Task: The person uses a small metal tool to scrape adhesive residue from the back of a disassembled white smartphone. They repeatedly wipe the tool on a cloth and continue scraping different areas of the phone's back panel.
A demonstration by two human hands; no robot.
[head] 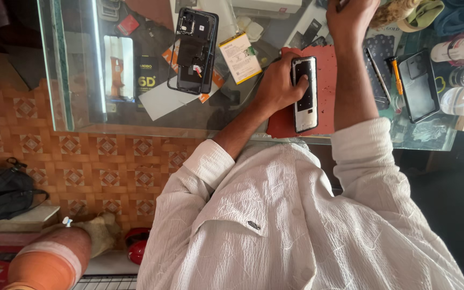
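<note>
The left hand (279, 85) is pressing down on a phone frame (305, 94), with its fingers wrapped over the top part and gripping it. The phone frame is lying flat on a red mat (326, 70) near the front edge of the glass bench (76, 80). The right hand (350, 13) is reaching to the far side of the bench, and I cannot tell if it is holding anything, because its fingers are cut off at the top of the picture. An opened black phone (193, 51) is lying to the left, well apart from the mat, with a white battery (239, 57) just beside it. A dark phone cover (419, 86) and an orange-handled tool (396, 75) are lying to the right.
</note>
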